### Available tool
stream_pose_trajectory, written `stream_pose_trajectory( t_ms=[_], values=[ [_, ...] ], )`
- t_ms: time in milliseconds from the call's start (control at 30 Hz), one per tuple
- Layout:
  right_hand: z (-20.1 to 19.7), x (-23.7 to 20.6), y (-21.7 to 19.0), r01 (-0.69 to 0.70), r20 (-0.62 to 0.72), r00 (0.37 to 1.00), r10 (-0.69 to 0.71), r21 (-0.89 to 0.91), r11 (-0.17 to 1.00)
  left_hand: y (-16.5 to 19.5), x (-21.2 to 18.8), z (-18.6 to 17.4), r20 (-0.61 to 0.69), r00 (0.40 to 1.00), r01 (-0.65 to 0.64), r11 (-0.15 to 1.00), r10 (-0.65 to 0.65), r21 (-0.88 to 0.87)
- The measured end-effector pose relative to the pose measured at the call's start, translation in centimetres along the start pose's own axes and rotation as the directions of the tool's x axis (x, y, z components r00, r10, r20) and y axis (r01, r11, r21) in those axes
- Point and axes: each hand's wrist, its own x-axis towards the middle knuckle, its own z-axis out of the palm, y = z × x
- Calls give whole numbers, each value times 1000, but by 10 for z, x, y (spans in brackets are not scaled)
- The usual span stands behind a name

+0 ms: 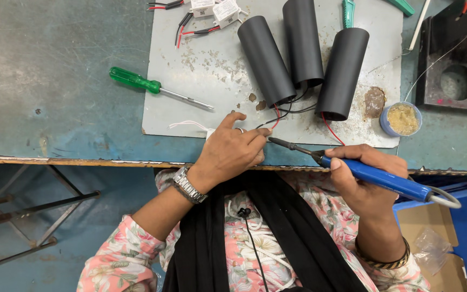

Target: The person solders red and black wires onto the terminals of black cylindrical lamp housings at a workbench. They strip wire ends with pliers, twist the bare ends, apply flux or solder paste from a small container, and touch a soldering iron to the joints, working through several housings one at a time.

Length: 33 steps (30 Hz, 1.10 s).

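Observation:
My right hand [364, 178] grips a blue-handled soldering iron [379, 178]; its dark tip points left and nearly meets the fingers of my left hand [232, 148]. My left hand pinches thin red and black wires [277, 112] at the near edge of a grey mat [212, 75]. The wires lead into three black cylinders [304, 54] lying side by side on the mat. A small white part with white leads [190, 125] lies partly under my left hand.
A green-handled screwdriver [152, 86] lies across the mat's left edge. A small blue pot of yellowish paste [402, 119] sits at the right, next to a black metal stand [455, 81]. White modules with red and black wires [206, 13] lie at the top.

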Motion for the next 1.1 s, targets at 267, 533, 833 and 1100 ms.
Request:
stream_pose_trajectory(
  t_ms=[267, 533, 833, 1100],
  values=[
    [-13, -2, 5, -15, 1, 1000, 15, 0, 1000, 8, 15, 5, 43, 999, 14, 999, -12, -51],
    [4, 3, -2, -29, 1, 1000, 29, 8, 1000, -6, 8, -1, 59, 998, 0, 998, 4, -58],
    [25, 13, -16, 27, 20, 999, -27, -7, 1000, -20, -4, -10, 40, 999, 5, 998, -3, -56],
    [31, 52, -10, 92, 72, 993, -90, -13, 996, -46, 16, -4, 42, 999, 24, 998, -22, -58]
  ],
)
